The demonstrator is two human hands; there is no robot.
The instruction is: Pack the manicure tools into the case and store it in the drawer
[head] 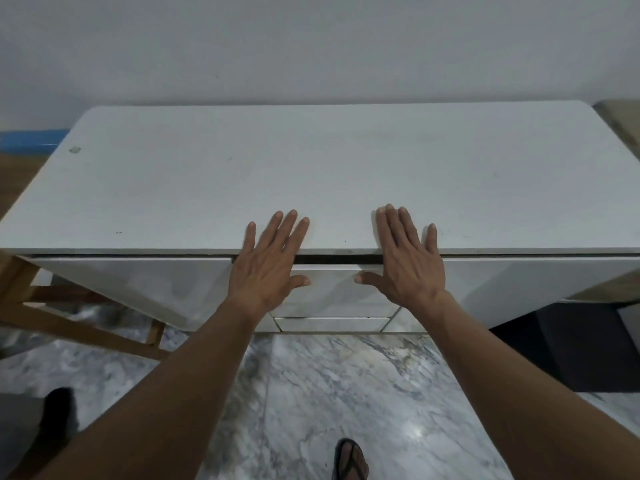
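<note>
A: Starting at the feet?

B: Marble floor [346, 382] nearest, with one sandalled foot [349, 460] at the bottom edge. Then two bare forearms reaching forward and up to the cabinet.

A: And the hands?

B: Left hand [268, 261] laid flat, fingers spread, gripping nothing. Right hand [408, 258] the same: palm down, released, empty. Both draped over the front edge of the cabinet top [311, 174], fingertips on the white surface, thumbs hanging down and pointing at each other.

A: The drawer, then?

B: Directly between and below the two hands. Middle drawer [334, 289], white front, long axis running left to right along the cabinet's front edge. A thinner drawer front [332, 323] under it. Equally near to either hand, so no clear favourite.

A: Shut?

B: Hard to call. A dark slit [337, 259] along its top, under the overhang; possibly a last crack left open, possibly only shadow.

A: Any sign of the case or the tools?

B: None in view. Nothing lying on the top, nothing in either palm. Presumably inside that drawer already, though unconfirmed from here.

A: So what remains?

B: At most a push straight away from the body, square to the drawer's long side. Beyond that, only bare tabletop and a plain wall [311, 46].
</note>
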